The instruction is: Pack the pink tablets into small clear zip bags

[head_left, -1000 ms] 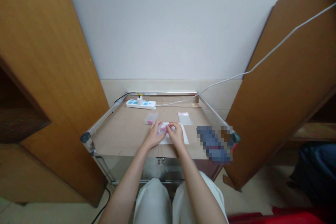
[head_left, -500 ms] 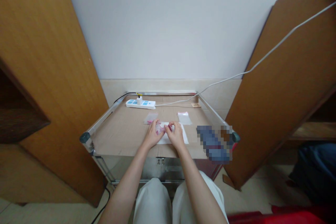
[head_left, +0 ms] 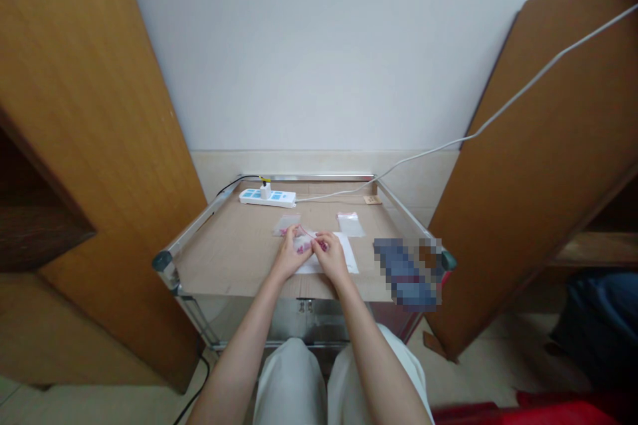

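My left hand (head_left: 286, 259) is closed on a small clear plastic bag (head_left: 302, 242) with a pinkish edge and pink bits showing in it. My right hand (head_left: 333, 259) meets it at the fingertips, its fingers curled round small dark-pink pieces (head_left: 323, 246), too small to name surely. Both hands are over a white sheet (head_left: 349, 254), which they partly cover. Just beyond my left hand lies another clear bag (head_left: 286, 222) with pink pieces at its near end. A flat clear bag (head_left: 351, 224) with a pink top strip rests beyond my right hand.
A white power strip (head_left: 267, 197) with a plug in it stands at the back left of the cardboard-covered cart top (head_left: 224, 259). Its white cable (head_left: 413, 158) runs off to the right. A pixelated dark-blue item (head_left: 406, 273) lies at the right edge. Wooden furniture flanks both sides.
My hands have shifted slightly and the clear bag between them has tilted, its pinkish edge now slanting towards my right hand. More dark-pink pieces show at my right fingers.
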### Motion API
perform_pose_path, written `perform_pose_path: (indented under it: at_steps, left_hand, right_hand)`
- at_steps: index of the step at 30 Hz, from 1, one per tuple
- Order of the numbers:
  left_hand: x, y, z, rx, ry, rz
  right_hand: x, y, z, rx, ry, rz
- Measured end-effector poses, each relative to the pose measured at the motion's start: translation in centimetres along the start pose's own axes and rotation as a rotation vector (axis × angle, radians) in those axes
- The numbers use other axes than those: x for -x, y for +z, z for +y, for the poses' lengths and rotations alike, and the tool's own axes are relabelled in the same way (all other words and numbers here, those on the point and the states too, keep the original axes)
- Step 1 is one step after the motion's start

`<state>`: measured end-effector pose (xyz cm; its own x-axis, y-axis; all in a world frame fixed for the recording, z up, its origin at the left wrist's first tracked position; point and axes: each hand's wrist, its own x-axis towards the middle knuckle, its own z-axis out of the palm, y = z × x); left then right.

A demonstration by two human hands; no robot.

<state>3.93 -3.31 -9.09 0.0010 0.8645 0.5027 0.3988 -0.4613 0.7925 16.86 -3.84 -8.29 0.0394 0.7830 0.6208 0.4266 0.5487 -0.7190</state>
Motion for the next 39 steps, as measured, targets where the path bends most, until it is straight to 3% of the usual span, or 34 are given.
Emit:
perform_pose_path:
  at_steps: [4,14,24,39]
  left_hand:
    - [-0.1,-0.2,0.1,0.080,-0.024,-0.007]
    - [-0.4,-0.3,0.1,0.412,-0.252,-0.042]
    - [-0.2,-0.7,0.7,0.522,-0.390,-0.079]
    - [-0.4,-0.8,0.2,0.559,-0.387,-0.040]
  right_hand:
    - [-0.2,0.0,0.1,-0.053,0.039,0.040]
    - [-0.3,-0.4,0.0,-0.078,0.083,0.098]
    - [-0.3,-0.5,-0.1,-0.063,0.116,0.100]
    - [-0.6,0.5,1.2,-0.276,0.256,0.087]
